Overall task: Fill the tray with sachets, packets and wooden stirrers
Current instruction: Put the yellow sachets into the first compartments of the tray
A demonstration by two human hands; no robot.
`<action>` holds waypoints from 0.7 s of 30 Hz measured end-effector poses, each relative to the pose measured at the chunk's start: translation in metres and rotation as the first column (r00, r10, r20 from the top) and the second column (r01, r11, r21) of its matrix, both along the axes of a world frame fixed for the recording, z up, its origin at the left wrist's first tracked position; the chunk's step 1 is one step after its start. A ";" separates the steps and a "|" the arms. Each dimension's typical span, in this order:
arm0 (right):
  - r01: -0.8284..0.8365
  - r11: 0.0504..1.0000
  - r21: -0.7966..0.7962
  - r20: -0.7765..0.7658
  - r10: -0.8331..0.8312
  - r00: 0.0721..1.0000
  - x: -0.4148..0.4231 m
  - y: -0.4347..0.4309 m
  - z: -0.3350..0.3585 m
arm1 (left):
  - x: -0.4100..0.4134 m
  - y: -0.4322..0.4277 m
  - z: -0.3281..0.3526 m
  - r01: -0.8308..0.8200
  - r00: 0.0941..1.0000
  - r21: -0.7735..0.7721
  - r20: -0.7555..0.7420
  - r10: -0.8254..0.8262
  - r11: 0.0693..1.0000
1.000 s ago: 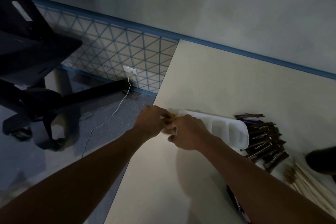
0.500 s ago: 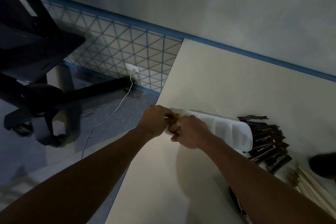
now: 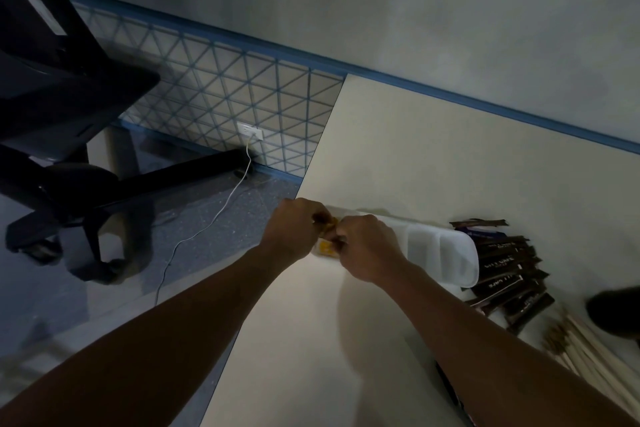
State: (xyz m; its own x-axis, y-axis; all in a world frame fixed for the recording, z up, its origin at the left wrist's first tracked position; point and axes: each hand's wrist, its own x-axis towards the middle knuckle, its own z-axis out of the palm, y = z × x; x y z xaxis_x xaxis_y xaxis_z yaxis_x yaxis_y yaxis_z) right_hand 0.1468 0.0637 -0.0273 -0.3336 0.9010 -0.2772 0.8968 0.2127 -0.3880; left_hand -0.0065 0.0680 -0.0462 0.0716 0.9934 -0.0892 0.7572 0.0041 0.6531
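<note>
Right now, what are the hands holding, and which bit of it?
What looks like a small yellow sachet, at the left end of the white tray. The left hand pinches its left side, the right hand its right side; fingers hide the rest.

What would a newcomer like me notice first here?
At the left edge of the table, the left hand and right hand pinch a small yellow packet at the end of a white tray. To its right lie dark brown sachets and pale wooden stirrers; a black office chair stands on the floor at left.
</note>
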 end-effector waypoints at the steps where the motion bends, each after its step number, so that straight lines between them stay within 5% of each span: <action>1: -0.004 1.000 0.018 0.022 0.004 1.000 -0.002 -0.002 -0.001 | -0.001 0.000 0.000 -0.007 1.000 0.017 0.014 0.007 1.000; 21: 0.122 0.984 0.127 -0.107 -0.109 0.988 0.016 0.010 0.012 | -0.017 -0.006 0.009 -0.031 0.999 -0.007 0.005 0.031 0.999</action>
State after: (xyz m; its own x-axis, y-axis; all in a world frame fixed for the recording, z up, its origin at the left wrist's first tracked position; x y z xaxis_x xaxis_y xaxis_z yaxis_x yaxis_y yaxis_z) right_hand 0.1633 0.0734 -0.0148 -0.2447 0.9617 -0.1237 0.8769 0.1650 -0.4515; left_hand -0.0231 0.0623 -0.0369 0.0410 0.9945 -0.0962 0.7531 0.0325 0.6571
